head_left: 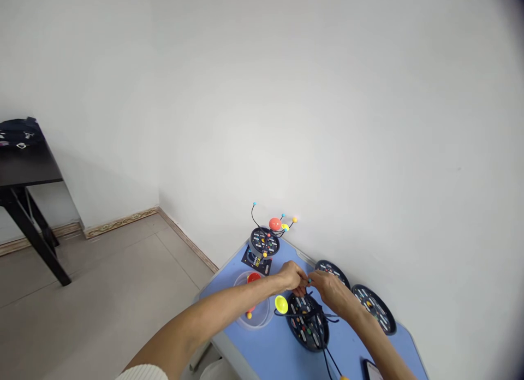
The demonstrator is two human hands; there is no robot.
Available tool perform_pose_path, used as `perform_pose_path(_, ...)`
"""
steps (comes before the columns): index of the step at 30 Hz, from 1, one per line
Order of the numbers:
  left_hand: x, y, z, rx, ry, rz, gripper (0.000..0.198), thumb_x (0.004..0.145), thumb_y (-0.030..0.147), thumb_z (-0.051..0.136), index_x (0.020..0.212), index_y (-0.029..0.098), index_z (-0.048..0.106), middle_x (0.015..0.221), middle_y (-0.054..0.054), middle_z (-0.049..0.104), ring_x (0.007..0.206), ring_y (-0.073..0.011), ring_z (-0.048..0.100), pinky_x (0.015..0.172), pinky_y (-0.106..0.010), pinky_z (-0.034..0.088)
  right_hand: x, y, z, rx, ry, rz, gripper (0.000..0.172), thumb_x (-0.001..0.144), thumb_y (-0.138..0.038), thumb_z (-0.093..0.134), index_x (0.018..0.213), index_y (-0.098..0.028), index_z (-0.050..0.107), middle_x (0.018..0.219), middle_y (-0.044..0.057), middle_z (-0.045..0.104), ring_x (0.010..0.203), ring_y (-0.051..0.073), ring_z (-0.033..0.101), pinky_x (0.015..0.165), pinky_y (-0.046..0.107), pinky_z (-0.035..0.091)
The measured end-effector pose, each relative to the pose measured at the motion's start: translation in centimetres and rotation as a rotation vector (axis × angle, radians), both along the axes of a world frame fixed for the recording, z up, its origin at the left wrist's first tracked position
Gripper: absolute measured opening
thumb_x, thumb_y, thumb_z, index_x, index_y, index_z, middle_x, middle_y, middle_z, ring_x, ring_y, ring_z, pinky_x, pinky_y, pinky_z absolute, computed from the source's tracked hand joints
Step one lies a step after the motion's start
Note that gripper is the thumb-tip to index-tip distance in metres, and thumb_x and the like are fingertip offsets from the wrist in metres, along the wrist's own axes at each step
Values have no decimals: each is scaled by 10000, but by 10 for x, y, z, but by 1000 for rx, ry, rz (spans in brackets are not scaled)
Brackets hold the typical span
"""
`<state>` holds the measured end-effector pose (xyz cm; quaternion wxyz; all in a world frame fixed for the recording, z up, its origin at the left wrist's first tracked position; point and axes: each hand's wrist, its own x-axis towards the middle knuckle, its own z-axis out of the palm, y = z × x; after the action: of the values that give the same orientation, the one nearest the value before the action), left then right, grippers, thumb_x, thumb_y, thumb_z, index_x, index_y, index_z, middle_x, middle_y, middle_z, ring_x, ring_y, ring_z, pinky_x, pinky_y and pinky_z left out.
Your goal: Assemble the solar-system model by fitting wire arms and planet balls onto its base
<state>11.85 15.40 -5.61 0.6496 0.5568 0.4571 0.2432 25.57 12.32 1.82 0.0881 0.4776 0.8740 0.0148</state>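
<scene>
"Where do the two hands work?"

"The left hand (292,277) and the right hand (329,290) meet at a small blue bead (310,280), by the far edge of the round black base (305,339); their fingers are drawn close there, but which ones clamp the bead, I cannot tell."

"Why so near together?"

"A bead so small probably needs steadying from both sides; the base lies on the blue worktop (270,354), which I suppose carries its weight."

"And the clear bowl (264,317)?"

"It stands beside the base; perhaps its wall keeps the loose parts from rolling."
</scene>
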Motion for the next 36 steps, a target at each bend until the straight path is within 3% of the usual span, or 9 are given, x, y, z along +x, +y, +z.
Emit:
perform_pose_path(5, 3, -2, 3, -4, 23, 6, 264, 945, 325, 608, 1131, 139, 626, 1073, -65, 669, 880, -190, 671, 750, -362, 581, -4, 1, -2, 12, -43, -8, 382, 810, 59, 388, 891, -137, 705, 915, 117, 734, 864, 228, 699, 692, 278, 428)
perform_pose_path(15, 3, -2, 1, 7, 46, -1, 230, 950, 315, 602, 1087, 133, 634, 1009, -49, 675, 809, -163, 668, 697, -326, 581, -6, -2, -2, 45, -83, -41, 380, 835, 61, 378, 924, -123, 699, 918, 141, 730, 892, 241, 700, 701, 286, 432)
perform_pose_path(24, -5, 0, 7, 43, 64, -11, 208, 962, 310, 585, 1055, 130, 636, 916, -26, 677, 708, -129, 654, 630, -284, 570, -4, -7, 5, 48, -49, -46, 194, 930, -81, 474, 997, -133, 648, 985, 136, 721, 921, 246, 697, 724, 291, 430)
perform_pose_path(31, -21, -12, 30, 131, 113, -15, 279, 950, 330, 598, 1160, 147, 612, 1104, -71, 661, 896, -191, 668, 762, -374, 582, 7, -15, 17, 84, 10, -82, 185, 925, -94, 470, 954, -144, 646, 953, 134, 722, 886, 247, 700, 713, 295, 435)
perform_pose_path(36, -46, -29, 60, 301, 139, -29, 196, 972, 199, 526, 1111, 108, 630, 1007, -73, 688, 866, -166, 677, 766, -325, 567, 19, -33, 36, 126, 94, -113, 231, 961, -183, 408, 982, -183, 639, 900, 100, 708, 814, 244, 689, 667, 303, 438)
